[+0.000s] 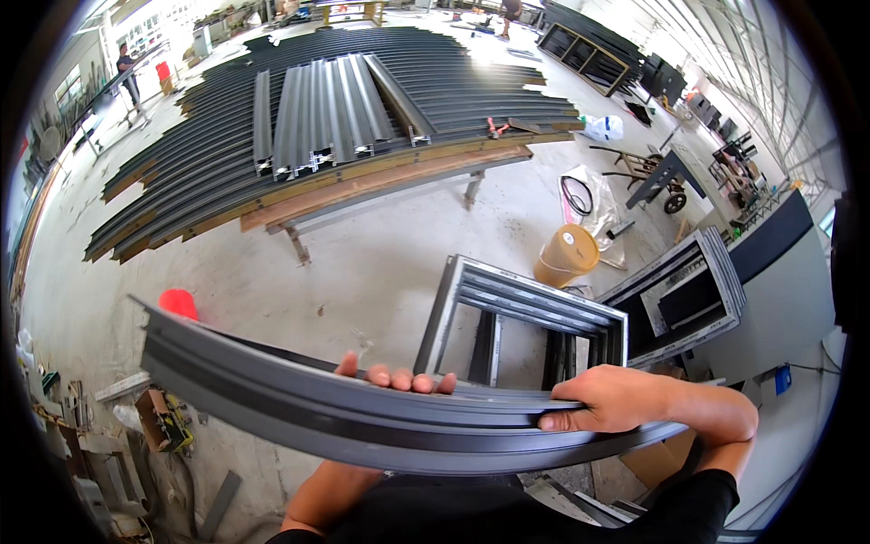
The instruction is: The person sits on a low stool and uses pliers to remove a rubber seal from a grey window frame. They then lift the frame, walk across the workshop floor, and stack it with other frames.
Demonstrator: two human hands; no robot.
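Note:
Close in front of me, a long dark grey metal profile [317, 419] with grooves along its length lies across the view. Its left end reaches out to the left, above the floor. My left hand [399, 379] holds it from underneath, the fingertips curled over its far edge; the palm is hidden behind the metal. Farther right, my right hand [616, 399] is closed over the same profile, thumb along the near face and fingers on the far side. Just beyond, several grey rectangular window frames [444, 313] stand upright.
Many dark profiles [181, 186] cover a wide rack ahead, with lighter ones [331, 113] stacked on top. To the right stand a tan bucket [567, 256], more frames [729, 286] and a wheeled cart [673, 201]. A red container [178, 304] and an open cardboard box [156, 420] are at left.

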